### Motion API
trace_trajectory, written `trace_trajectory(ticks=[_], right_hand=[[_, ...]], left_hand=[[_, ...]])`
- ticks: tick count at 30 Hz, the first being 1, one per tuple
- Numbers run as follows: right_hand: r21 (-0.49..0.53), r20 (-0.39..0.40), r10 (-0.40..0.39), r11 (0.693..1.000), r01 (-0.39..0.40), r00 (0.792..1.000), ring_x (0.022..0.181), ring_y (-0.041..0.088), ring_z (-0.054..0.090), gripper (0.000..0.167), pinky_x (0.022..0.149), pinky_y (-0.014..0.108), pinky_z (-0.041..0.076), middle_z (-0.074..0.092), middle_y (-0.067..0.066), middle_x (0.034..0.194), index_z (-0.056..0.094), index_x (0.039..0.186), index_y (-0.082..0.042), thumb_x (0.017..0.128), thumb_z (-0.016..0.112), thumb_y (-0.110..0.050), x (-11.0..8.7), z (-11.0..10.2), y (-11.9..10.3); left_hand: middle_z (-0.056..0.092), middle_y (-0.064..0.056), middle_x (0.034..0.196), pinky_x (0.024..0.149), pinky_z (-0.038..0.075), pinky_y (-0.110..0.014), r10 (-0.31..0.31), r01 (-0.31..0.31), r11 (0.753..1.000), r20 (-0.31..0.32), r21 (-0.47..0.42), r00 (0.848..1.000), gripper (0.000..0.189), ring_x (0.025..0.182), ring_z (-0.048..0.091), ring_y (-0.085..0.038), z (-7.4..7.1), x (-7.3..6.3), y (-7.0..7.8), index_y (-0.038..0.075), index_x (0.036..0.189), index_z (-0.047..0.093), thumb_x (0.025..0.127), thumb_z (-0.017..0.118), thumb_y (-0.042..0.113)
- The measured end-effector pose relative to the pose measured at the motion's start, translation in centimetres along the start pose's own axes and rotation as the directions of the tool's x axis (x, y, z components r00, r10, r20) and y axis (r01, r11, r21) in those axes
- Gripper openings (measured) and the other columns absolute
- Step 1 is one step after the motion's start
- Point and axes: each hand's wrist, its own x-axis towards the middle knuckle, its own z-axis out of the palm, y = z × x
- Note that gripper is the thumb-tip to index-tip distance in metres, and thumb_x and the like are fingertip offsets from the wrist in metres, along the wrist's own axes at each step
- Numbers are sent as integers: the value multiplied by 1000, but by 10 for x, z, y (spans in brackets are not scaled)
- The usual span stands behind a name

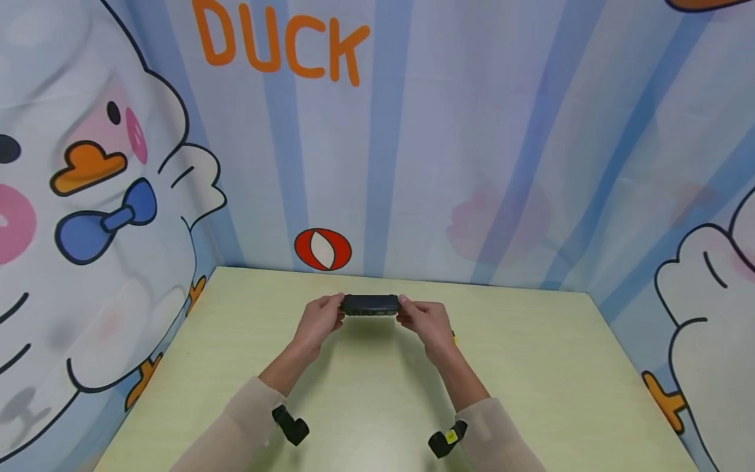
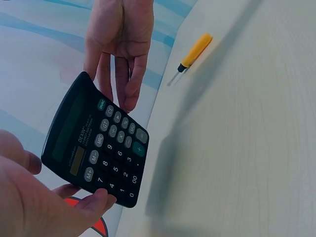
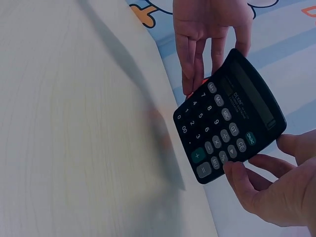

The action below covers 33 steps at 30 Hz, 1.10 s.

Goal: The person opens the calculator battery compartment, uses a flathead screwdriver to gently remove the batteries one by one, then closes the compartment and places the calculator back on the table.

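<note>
A black calculator point(image 1: 370, 305) is held up above the table between both hands, seen nearly edge-on in the head view. Its grey and green keys and display show in the left wrist view, where the calculator point(image 2: 106, 143) is tilted. My left hand point(image 1: 318, 321) grips one short side, thumb and fingers at the edge. The opposite side is pinched by my right hand point(image 1: 426, 322). In the right wrist view, the right hand point(image 3: 276, 182) has fingertips over the keys' edge. Behind the right wrist in the head view, a yellow screwdriver point(image 2: 196, 51) lies mostly hidden.
The pale wooden table point(image 1: 531, 367) extends around both arms. A duck-printed, blue-striped cloth point(image 1: 436, 131) stands behind it and along both sides. Small black devices are strapped to the left point(image 1: 290, 425) and right point(image 1: 447, 439) wrists.
</note>
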Motion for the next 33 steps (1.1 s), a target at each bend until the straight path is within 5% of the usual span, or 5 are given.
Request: trace_trajectory(ticks=[13,18,33], right_hand=[[-118,-63,17,993,-24,998,100,30,78,34,115,58,44,79,18,105,79,116,5,101,75,-25,-1,1,4],[-139,-70,17,990,-27,997,103,32,78,33,113,60,45,79,18,105,79,116,5,101,75,-25,-1,1,5],[-216,-90,5,976,-24,996,106,32,76,26,108,56,50,79,18,109,80,114,4,99,76,-17,-4,1,14]], left_hand=[[66,-22,135,105,51,-48,15,-11,997,-48,73,999,52,115,66,-32,4,-4,-5,-5,140,65,109,58,37],[70,-18,125,95,52,-43,37,-31,995,-53,99,998,49,107,63,-30,4,-3,-9,-2,133,71,108,62,38],[73,-18,125,97,57,-45,80,-74,983,-27,167,996,54,108,69,-28,7,-5,-20,-4,131,72,105,67,43]])
